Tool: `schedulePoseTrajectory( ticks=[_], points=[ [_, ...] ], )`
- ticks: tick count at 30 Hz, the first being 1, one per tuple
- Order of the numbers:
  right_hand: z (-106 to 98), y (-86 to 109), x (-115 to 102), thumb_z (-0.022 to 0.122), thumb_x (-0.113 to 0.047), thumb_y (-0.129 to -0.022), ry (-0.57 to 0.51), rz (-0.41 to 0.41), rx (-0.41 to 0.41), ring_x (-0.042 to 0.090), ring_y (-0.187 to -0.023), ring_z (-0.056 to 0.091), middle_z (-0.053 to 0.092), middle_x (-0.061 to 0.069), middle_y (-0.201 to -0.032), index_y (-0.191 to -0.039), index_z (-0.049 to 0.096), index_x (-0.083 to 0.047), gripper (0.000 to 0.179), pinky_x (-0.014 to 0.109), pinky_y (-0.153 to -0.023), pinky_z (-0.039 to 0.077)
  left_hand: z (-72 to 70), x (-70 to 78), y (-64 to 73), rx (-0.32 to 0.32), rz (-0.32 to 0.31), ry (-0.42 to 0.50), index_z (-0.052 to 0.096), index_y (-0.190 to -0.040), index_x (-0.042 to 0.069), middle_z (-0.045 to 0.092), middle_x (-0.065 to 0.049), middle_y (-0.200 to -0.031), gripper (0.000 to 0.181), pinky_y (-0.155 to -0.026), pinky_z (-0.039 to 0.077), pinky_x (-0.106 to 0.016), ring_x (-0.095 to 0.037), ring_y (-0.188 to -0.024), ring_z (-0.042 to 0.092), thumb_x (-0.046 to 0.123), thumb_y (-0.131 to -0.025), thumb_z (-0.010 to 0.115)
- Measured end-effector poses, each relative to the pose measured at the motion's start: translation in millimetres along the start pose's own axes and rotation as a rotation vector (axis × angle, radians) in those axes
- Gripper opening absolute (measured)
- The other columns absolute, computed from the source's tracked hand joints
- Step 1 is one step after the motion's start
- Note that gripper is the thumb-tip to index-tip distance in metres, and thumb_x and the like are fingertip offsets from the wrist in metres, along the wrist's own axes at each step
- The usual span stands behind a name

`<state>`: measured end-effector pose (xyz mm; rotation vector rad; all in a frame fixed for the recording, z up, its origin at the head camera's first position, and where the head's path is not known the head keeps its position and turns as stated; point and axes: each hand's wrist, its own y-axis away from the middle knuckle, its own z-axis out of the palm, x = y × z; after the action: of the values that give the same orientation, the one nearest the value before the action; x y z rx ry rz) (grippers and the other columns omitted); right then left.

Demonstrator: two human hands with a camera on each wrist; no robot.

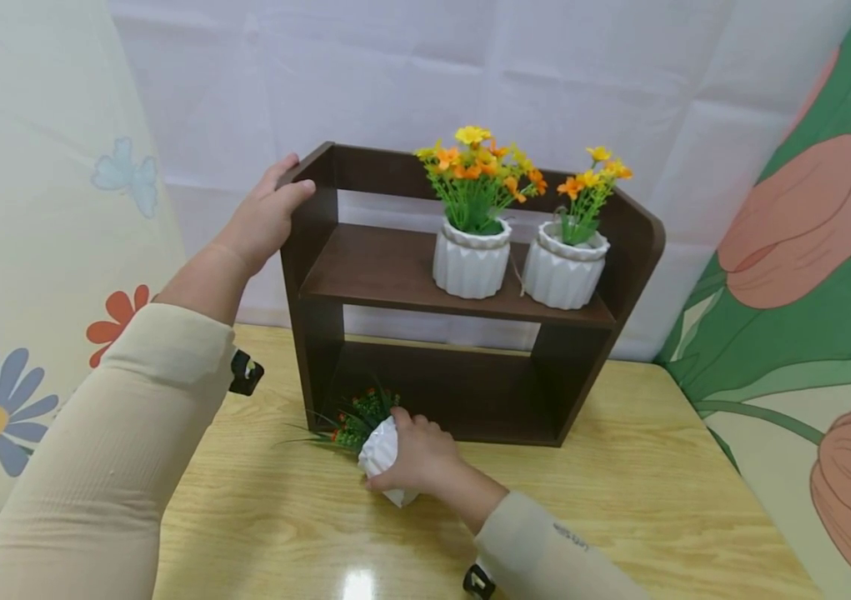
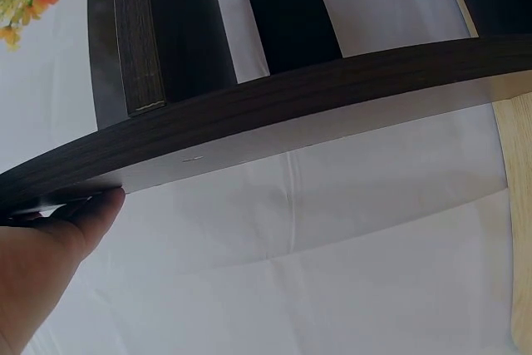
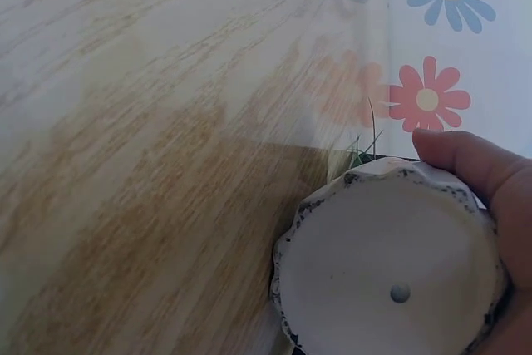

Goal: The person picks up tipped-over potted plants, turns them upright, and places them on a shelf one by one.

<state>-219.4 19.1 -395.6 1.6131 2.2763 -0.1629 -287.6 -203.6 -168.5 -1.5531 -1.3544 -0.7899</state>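
Note:
My left hand (image 1: 260, 218) grips the upper front edge of the left side panel of a dark brown two-tier shelf (image 1: 380, 265), the thumb on its near face. In the left wrist view the fingers (image 2: 101, 214) lie against the panel's outer side. Low at the shelf's front, my right hand (image 1: 425, 457) holds a white fluted flowerpot (image 1: 378, 448). It is tipped over to the left, its grassy plant with small red-orange flowers (image 1: 356, 423) reaching toward the lower compartment. In the right wrist view the underside of the pot (image 3: 382, 247) faces the camera, with one small hole.
On the upper tier two white pots stand toward the right, the left pot (image 1: 472, 262) and right pot (image 1: 563, 268) bearing yellow and orange flowers. The shelf stands on a wooden table (image 1: 275, 517). Behind hangs a white cloth (image 1: 410, 67); flower-printed panels flank both sides.

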Motion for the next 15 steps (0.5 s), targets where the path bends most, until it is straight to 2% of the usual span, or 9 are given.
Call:
schedulePoseTrajectory(
  ticks=[4, 11, 15],
  points=[
    [1.7, -0.4, 0.7, 0.085, -0.056, -0.063, -0.024, -0.004, 0.014, 0.030, -0.110, 0.057, 0.058, 0.013, -0.125, -0.148, 0.037, -0.013, 0.106, 0.050, -0.091, 0.050, 0.7, 0.3, -0.2, 0.003, -0.001, 0.006, 0.002, -0.159, 0.030, 0.013, -0.011, -0.164, 0.068, -0.120, 0.016, -0.052, -0.031, -0.145, 0.025, 0.047, -0.100, 0.033],
    [3.4, 2.4, 3.1, 0.085, -0.055, -0.064, -0.031, -0.029, 0.049, 0.028, -0.108, 0.057, 0.058, 0.011, -0.123, -0.147, 0.039, -0.014, 0.103, 0.046, -0.087, 0.051, -0.9, -0.5, 0.3, -0.003, -0.004, -0.007, 0.000, -0.159, 0.032, 0.007, -0.008, -0.166, 0.068, -0.121, 0.013, -0.055, -0.031, -0.150, 0.016, 0.049, -0.100, 0.031],
    [4.3, 5.3, 5.9, 0.084, -0.054, -0.064, -0.038, -0.058, 0.075, 0.027, -0.107, 0.057, 0.059, 0.011, -0.123, -0.147, 0.040, -0.014, 0.102, 0.044, -0.084, 0.051, -0.1, -0.1, 0.5, 0.000, -0.004, -0.004, 0.001, -0.159, 0.030, 0.009, -0.009, -0.165, 0.069, -0.121, 0.014, -0.054, -0.031, -0.148, 0.019, 0.049, -0.100, 0.032]
  ],
)
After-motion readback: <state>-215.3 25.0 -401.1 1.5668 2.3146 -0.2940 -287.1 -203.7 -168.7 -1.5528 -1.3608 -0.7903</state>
